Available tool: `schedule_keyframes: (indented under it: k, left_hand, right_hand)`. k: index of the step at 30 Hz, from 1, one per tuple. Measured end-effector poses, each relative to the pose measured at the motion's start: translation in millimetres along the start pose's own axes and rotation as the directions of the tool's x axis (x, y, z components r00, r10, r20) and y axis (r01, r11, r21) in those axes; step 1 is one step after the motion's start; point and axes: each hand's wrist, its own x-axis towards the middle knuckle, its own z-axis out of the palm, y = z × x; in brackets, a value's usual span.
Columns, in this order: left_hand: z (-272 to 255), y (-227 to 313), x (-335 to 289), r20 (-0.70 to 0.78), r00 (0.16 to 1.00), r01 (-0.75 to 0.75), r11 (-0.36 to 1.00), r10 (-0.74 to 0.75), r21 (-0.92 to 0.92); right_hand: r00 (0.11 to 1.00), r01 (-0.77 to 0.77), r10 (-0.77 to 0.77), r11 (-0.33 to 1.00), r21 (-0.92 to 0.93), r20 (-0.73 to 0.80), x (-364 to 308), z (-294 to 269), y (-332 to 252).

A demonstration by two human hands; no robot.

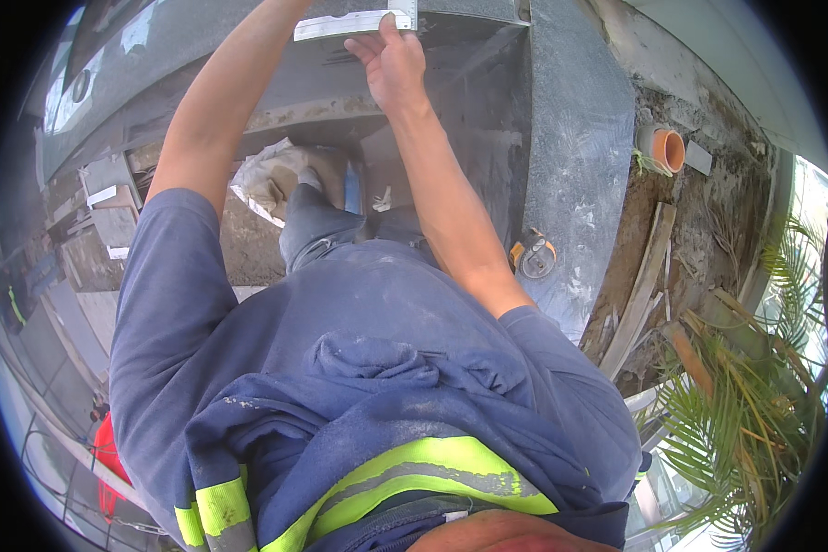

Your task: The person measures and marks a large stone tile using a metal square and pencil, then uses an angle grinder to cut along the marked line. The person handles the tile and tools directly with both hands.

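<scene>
At the top edge, a white square (339,26) with a ruled, marked arm lies along the edge of a grey stone slab (469,5). My right hand (398,72) is at its corner, with the thumb pressed on the square and the other fingers pointing left below its edge. My left forearm reaches up past the top of the picture, so the left hand is out of sight.
On the dusty grey ledge at right lies an orange-and-black tape measure (534,255). Beyond it are an orange pipe end (668,151), a wooden board (642,285) and palm leaves (736,423). A pale crumpled sack (269,179) lies by my foot; offcuts (115,225) are at left.
</scene>
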Motion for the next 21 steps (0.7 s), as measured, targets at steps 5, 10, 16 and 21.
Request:
schedule_keyframes:
  k: [5,10,16,21]
  left_hand:
    - [-5,9,-8,-0.016,0.998,-0.059,0.996,0.061,0.068]
    - [-8,12,-3,0.119,0.978,-0.186,0.977,0.173,0.105]
    - [-15,-23,15,0.286,0.910,-0.336,0.938,0.301,0.083]
    - [-28,2,15,0.409,0.891,-0.305,0.926,0.195,0.223]
  right_hand:
    - [0.999,-0.038,0.037,0.998,0.049,0.015,-3,5,-2]
    - [0.992,-0.122,0.126,0.983,-0.138,0.021,-25,-12,-7]
    - [0.996,-0.080,0.084,0.988,-0.132,0.021,-31,-17,-13]
    - [0.999,-0.036,0.039,0.995,-0.091,0.021,-17,-4,-19]
